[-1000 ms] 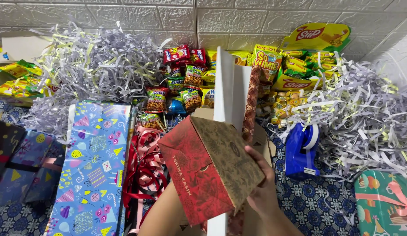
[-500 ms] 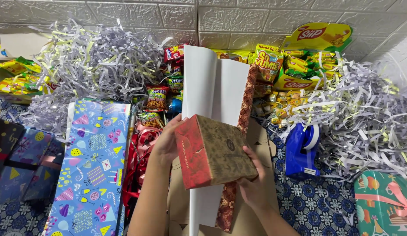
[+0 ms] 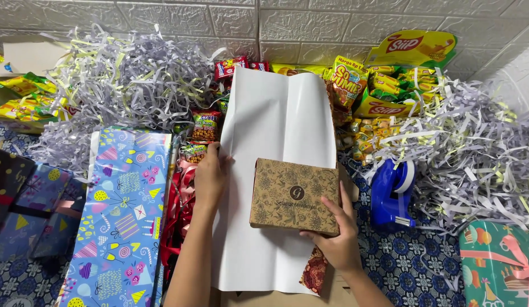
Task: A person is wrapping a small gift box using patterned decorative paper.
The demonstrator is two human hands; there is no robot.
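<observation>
Grip, right hand (image 3: 335, 241): closed on the brown patterned cardboard box (image 3: 294, 196) at its near right corner, thumb seen on the top face, fingers wrapped along the right side. Grip, left hand (image 3: 210, 176): nothing clasped; the hand is laid flat, fingers spread, on the left edge of the white sheet of wrapping paper (image 3: 270, 131).

The box is seen lying flat, top face up, on the lower right part of the white sheet. The sheet is spread with its blank side up; a red-brown patterned corner of its other side (image 3: 315, 270) is folded out below the box, beside the right wrist.

Surroundings noted:
- Blue wrapping paper with party motifs (image 3: 125, 216), lying flat just left of the left forearm.
- Red and pink curled ribbon (image 3: 182, 199), between the blue paper and the white sheet.
- Blue tape dispenser (image 3: 391, 193), right of the box, apart from it.
- Heaps of pale lilac and yellow shredded paper (image 3: 122, 85) at far left, and more at right.
- Small snack packets (image 3: 205, 126) and yellow snack packs (image 3: 389, 85) along the white brick wall, partly covered by the sheet's far edge.
- Wrapped teal gift with a pink ribbon (image 3: 497, 261) at lower right.
</observation>
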